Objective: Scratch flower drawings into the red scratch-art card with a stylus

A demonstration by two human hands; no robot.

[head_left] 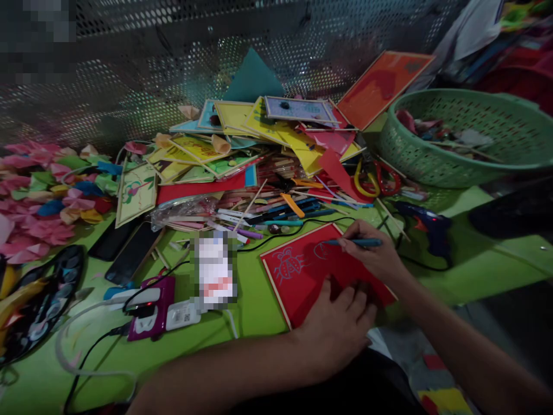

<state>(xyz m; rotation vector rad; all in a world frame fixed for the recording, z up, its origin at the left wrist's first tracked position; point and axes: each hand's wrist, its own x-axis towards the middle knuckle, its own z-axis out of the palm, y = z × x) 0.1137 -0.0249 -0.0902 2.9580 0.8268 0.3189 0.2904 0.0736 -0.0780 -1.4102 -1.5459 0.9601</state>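
Note:
A red card [302, 300] edged with thin wooden sticks lies on the green table in front of me. On its left part is a beetle-like drawing [289, 265] in pale blue lines, and a small curved outline stands to the right of it. My right hand [374, 253] grips a blue pen [367, 242], its tip touching the card at that outline. My left hand [337, 323] rests flat on the card's lower part, fingers spread, holding nothing.
Behind the card lie many pens [276, 223], sticks and framed paper pictures [298, 109]. Scissors [367, 178], a glue gun [427, 225] and a green basket [432, 155] stand right. Phones [133, 253], a purple power strip [151, 311], cables and folded paper flowers [43, 196] are left.

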